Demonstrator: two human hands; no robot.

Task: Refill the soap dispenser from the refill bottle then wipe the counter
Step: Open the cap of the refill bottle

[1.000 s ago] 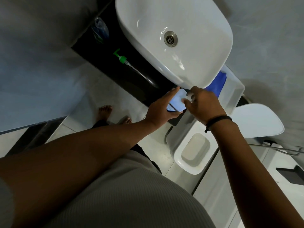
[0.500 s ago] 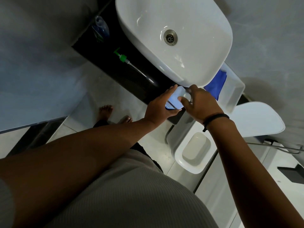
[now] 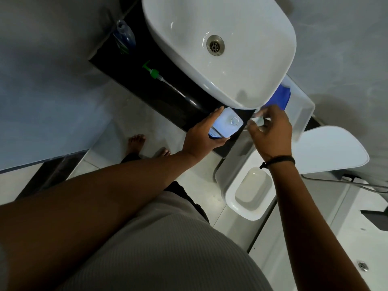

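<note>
The left hand's [image 3: 201, 136] fingers [image 3: 212, 118] were wrapped around the white refill bottle [image 3: 225, 124], holding it upright with its round mouth showing on top. The right hand's [image 3: 273, 131] fingers [image 3: 255, 128] were pinched on a small cap [image 3: 258, 119], just beside that mouth. To do this well, the bottle should stay steady and the cap be set down safely. The green pump [image 3: 154, 72] lay on the dark worktop [image 3: 168, 97], well away past the left fingers, beside the sink [image 3: 231, 93].
</note>
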